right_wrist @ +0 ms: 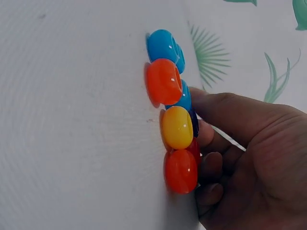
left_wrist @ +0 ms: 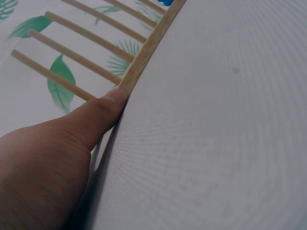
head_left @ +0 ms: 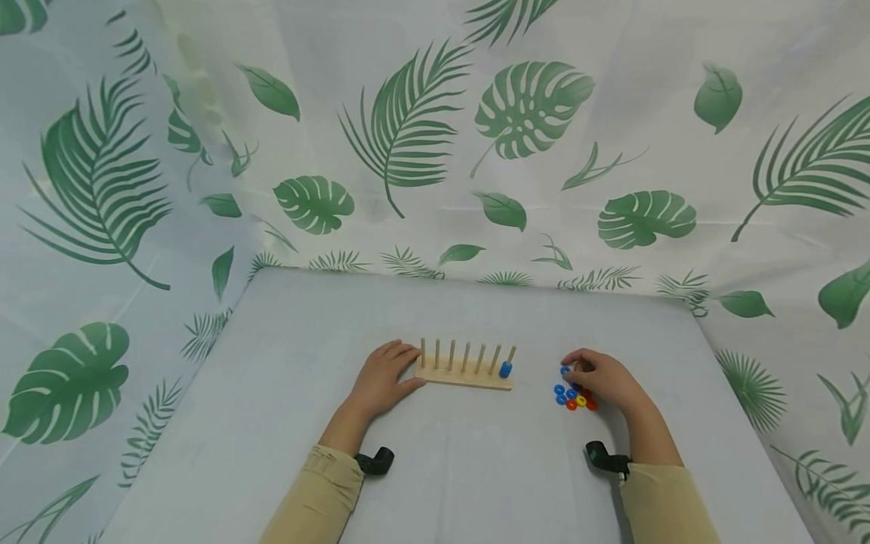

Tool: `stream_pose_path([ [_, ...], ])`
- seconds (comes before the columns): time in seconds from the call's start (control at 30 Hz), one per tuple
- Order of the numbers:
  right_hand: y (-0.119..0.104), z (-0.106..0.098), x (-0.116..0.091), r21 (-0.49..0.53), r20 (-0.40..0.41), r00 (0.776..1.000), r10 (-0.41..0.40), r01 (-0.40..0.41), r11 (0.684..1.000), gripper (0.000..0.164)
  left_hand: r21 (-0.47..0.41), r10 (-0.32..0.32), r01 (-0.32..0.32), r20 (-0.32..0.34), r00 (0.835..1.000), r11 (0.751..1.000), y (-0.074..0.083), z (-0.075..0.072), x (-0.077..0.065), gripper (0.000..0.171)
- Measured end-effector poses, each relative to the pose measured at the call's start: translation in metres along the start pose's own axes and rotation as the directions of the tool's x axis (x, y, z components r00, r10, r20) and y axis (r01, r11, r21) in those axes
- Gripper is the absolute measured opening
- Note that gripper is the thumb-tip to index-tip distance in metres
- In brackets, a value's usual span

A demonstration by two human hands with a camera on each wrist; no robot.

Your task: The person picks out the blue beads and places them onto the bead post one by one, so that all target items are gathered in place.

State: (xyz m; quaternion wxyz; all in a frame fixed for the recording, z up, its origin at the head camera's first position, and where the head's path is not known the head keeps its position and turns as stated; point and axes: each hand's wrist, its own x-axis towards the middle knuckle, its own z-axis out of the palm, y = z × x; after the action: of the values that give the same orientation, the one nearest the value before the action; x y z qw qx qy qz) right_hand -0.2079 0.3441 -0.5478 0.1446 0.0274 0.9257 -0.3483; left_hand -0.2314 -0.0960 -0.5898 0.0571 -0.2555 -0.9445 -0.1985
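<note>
My left hand (head_left: 384,379) grips the left end of a wooden peg board (head_left: 462,378), its thumb along the front edge. The left wrist view shows the thumb (left_wrist: 108,103) against the board's wooden edge (left_wrist: 144,55). Slim upright pegs line the board, and blue beads (head_left: 506,369) sit on the rightmost one. Over a small pile of beads, my right hand (head_left: 601,378) pinches a blue bead (head_left: 566,371) between thumb and forefinger. Its other fingers curl beside the pile, where orange (right_wrist: 164,81), yellow (right_wrist: 177,127) and red beads (right_wrist: 181,171) show; the fingertips are partly hidden.
A pale cloth covers the table (head_left: 448,468). Behind and beside it hangs a white curtain (head_left: 435,227) printed with green leaves. Each wrist wears a black camera, one on the left (head_left: 376,462) and one on the right (head_left: 605,457).
</note>
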Motion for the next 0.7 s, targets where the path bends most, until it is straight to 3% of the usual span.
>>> stream_pose_path([
  [0.7, 0.0018, -0.0022, -0.0038, -0.062, -0.052, 0.998, -0.020, 0.017, 0.998, 0.035, 0.000, -0.015, 0.015, 0.017, 1.000, 1.000, -0.0010, 0.0015, 0.0004, 0.061],
])
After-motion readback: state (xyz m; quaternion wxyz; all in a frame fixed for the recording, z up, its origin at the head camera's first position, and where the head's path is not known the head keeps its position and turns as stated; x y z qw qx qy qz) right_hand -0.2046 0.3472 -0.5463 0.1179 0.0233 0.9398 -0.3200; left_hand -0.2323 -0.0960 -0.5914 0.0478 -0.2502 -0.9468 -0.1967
